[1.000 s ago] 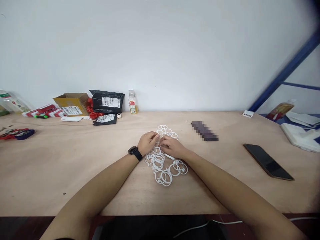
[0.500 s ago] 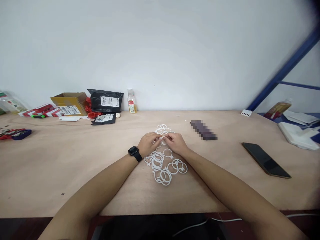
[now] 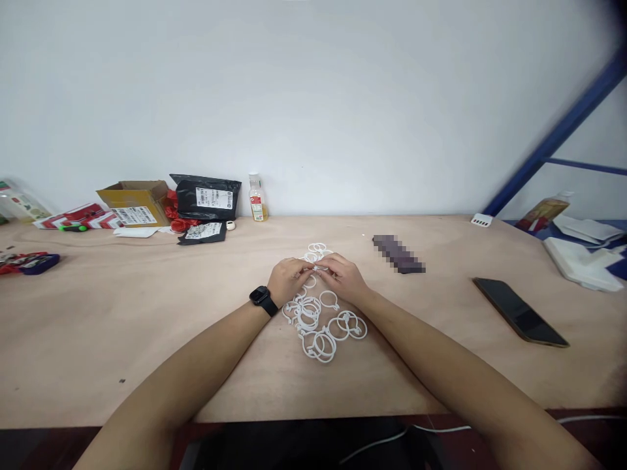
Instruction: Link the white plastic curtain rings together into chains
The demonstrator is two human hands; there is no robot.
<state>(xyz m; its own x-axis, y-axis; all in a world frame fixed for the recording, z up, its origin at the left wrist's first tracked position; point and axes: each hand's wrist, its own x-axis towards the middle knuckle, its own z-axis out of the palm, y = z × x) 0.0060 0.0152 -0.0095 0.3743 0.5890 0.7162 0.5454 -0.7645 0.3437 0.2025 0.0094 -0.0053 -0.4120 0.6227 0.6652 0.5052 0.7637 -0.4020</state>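
My left hand [image 3: 290, 279], with a black watch [image 3: 263, 299] on its wrist, and my right hand [image 3: 343, 277] meet fingertip to fingertip over the table. Between them they pinch a white plastic curtain ring [image 3: 309, 282]; part of its loop shows below my left fingers, and the gripped part is mostly hidden. Nearer to me lies a loose cluster of several white curtain rings [image 3: 308, 313], some overlapping. Two more overlap at the near end of the pile [image 3: 324, 347]. Behind my fingers, further curtain rings [image 3: 317, 247] rest on the wood, partly covered by the hands.
Right of my hands lie a blurred-out dark object [image 3: 399, 254] and a black phone [image 3: 519, 312]. A cardboard box [image 3: 137, 202], black parcel bags [image 3: 208, 198] and a drink bottle [image 3: 257, 199] stand along the wall at left. A white foam container [image 3: 580, 261] is far right.
My fingertips have shifted slightly to the left, and my right fingers are a little more extended. The loose rings near me have stayed where they were.
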